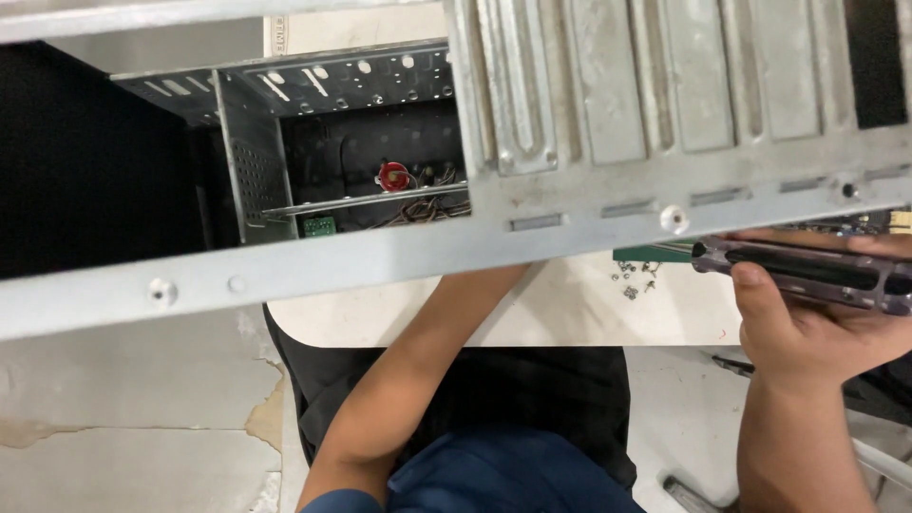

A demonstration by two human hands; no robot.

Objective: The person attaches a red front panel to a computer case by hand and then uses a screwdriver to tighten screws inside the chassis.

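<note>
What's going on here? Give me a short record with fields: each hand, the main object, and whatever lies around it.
Main object: grey metal computer case, open, seen from above on a pale table
Right hand: right hand gripping a screwdriver handle, translucent and dark, lying roughly level
Left hand: forearm reaches up under the case frame; the hand itself is hidden
Inside case: wires and a red part, small green board
On table: small loose screws, green circuit board edge
</note>
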